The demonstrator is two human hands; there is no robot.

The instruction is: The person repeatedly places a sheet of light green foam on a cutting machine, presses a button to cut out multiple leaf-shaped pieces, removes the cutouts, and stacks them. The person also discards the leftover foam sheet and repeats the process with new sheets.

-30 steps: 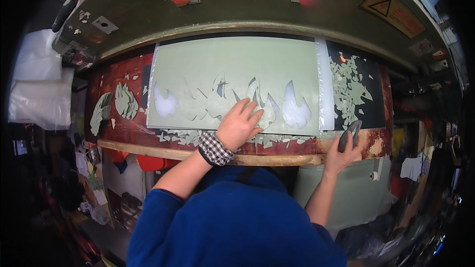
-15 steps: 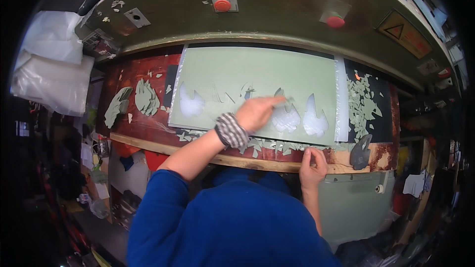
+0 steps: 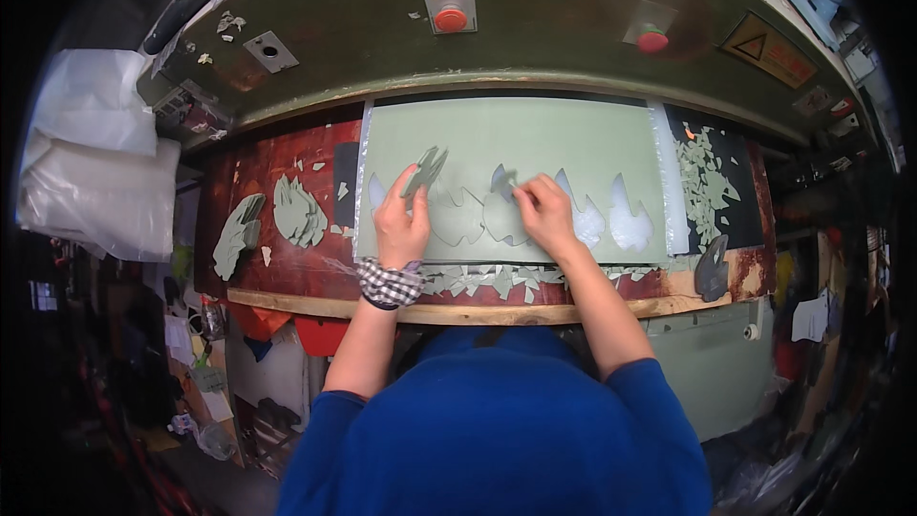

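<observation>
A pale green sheet (image 3: 535, 130) lies on a white layer at the middle of the bench, with flame-shaped outlines cut in it. My left hand (image 3: 399, 225) is closed around several pointed green cut pieces (image 3: 427, 172), raised above the sheet's left part. My right hand (image 3: 546, 218) pinches a small green scrap (image 3: 509, 182), slightly blurred, over the sheet's middle. To its right, two flame-shaped holes (image 3: 630, 218) show white beneath. Further cut outlines (image 3: 458, 218) lie between my hands, their pieces apparently still in the sheet.
At left on the red bench lie two stacks of cut pieces, one (image 3: 300, 213) beside another (image 3: 237, 235). Scraps (image 3: 702, 182) cover the right end and the front strip (image 3: 492, 280). A dark grey shape (image 3: 712, 269) rests front right. The green machine beam (image 3: 544, 38) spans the back.
My left hand has moved left and now shows several cut pieces in its grip. My right hand has come up from the bench's front edge onto the sheet. The view has shifted slightly.
</observation>
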